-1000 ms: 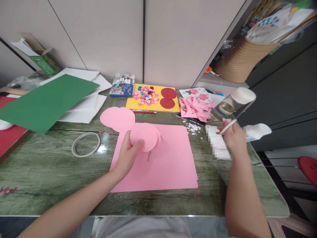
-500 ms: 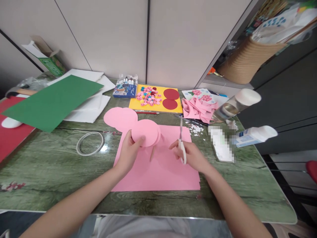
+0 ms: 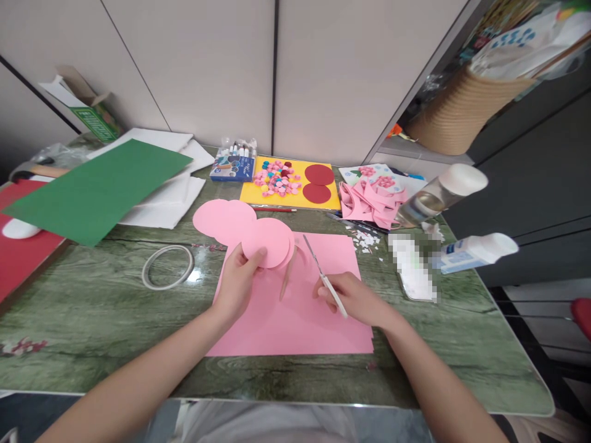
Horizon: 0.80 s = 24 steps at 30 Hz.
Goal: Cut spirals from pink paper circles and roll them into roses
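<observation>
My left hand (image 3: 237, 277) pinches a pink paper circle (image 3: 268, 242), its thumb on top near the lower edge. A second pink layer shows just behind the circle's right rim. In my right hand (image 3: 346, 295) is a pair of white-handled scissors (image 3: 325, 278), blades pointing up and to the left, apart from the paper. Beneath both hands lies a stack of pink sheets (image 3: 295, 332). A thin curved paper strip (image 3: 287, 280) stands between the hands. More pink circles (image 3: 224, 221) overlap on the table beyond my left hand.
A tape roll (image 3: 167, 267) lies at left, near a green sheet (image 3: 99, 187). Small pink pieces and two dark red circles (image 3: 318, 175) rest on a yellow sheet (image 3: 252, 195). Pink scraps (image 3: 369, 203), white bits, a phone (image 3: 413, 267) and bottles (image 3: 475, 252) are at right.
The scissors have swung from upright to tilted left, and my right hand has turned with them. My left hand has shifted the circle slightly left and away from me.
</observation>
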### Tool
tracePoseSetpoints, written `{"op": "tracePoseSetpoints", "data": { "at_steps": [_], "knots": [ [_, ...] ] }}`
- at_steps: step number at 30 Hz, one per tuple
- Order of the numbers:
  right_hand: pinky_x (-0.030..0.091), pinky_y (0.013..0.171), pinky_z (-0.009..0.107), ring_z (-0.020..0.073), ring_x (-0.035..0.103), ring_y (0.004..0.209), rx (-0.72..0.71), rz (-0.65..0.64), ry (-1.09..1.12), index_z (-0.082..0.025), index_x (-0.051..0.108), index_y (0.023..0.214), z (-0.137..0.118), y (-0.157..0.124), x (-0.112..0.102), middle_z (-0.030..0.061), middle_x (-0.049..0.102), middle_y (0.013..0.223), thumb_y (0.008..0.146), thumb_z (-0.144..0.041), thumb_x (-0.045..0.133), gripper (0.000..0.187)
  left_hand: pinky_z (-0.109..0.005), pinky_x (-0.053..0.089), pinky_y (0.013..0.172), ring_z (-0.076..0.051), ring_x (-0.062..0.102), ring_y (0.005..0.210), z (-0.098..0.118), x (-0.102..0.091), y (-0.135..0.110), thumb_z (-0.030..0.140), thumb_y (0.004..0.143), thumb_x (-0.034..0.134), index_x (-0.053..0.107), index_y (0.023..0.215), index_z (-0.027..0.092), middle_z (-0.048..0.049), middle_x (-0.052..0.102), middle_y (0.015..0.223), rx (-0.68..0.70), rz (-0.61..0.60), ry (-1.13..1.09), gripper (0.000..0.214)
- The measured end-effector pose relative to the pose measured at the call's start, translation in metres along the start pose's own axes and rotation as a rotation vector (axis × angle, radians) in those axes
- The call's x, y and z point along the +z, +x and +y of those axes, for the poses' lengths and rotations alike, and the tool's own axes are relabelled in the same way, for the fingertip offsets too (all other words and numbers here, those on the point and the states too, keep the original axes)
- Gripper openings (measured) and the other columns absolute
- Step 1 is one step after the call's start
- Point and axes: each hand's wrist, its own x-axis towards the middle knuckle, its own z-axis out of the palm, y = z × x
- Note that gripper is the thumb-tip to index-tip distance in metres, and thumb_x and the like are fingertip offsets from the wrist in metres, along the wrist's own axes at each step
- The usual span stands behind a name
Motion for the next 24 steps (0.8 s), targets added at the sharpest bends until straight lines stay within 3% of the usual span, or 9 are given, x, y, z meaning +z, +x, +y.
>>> {"op": "tracePoseSetpoints", "data": {
  "at_steps": [12,19,24],
  "knots": [
    [0.031,0.048,0.021,0.0107,0.046,0.05,0.029,-0.073,0.01,-0.015,0.061,0.077,-0.0017,-0.0011,-0.0026,-0.002,0.051,0.053,0.086,-0.045,0.039,0.038,-0.03,0.044,0.08,-0.019,0.053,0.099,0.0016,-0.0003,-0.0003,0.03,0.072,0.058,0.055,0.104,0.017,-0.0082,0.058,0.109,-0.004,-0.033,-0.064,0.035],
    [0.031,0.048,0.021,0.0101,0.043,0.051,0.026,-0.101,0.049,-0.015,0.059,0.077,0.0006,-0.0008,-0.002,-0.0036,0.044,0.053,0.086,-0.043,0.039,0.036,-0.016,0.04,0.051,-0.009,0.051,0.074,0.0014,-0.0015,-0.0002,0.029,0.071,0.059,0.052,0.099,0.019,-0.0046,0.055,0.103,-0.059,-0.034,-0.12,0.031],
    [0.032,0.049,0.021,0.0101,0.042,0.05,0.024,-0.105,0.063,-0.015,0.058,0.075,0.0015,-0.0015,-0.0017,-0.0035,0.044,0.053,0.085,-0.043,0.039,0.036,-0.015,0.039,0.047,-0.008,0.05,0.071,0.0027,-0.0006,-0.001,0.03,0.069,0.06,0.052,0.097,0.019,-0.0031,0.054,0.103,-0.084,-0.032,-0.135,0.031]
  ]
}}
